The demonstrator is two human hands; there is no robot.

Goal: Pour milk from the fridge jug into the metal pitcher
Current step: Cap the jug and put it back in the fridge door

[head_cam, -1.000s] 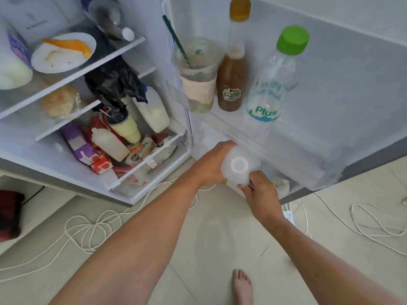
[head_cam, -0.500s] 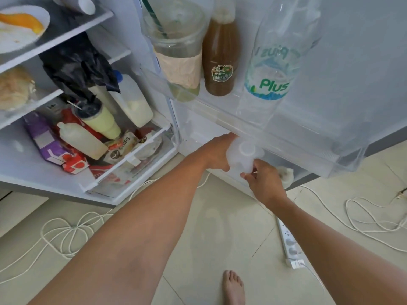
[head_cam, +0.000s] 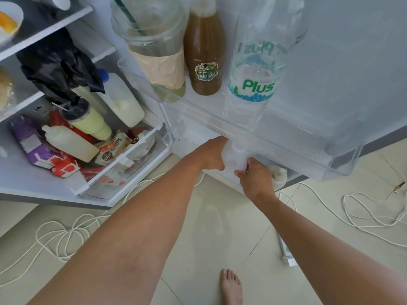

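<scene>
A single head-worn view looks steeply down and forward from close above, into the open fridge door shelf; both forearms run up from the lower edge, the tiled floor lying beneath the fingers.

A home kitchen: an open fridge with shelves of leftovers, drink bottles in its door rack, pale floor tiles strewn with white cable, and a bare foot.
</scene>
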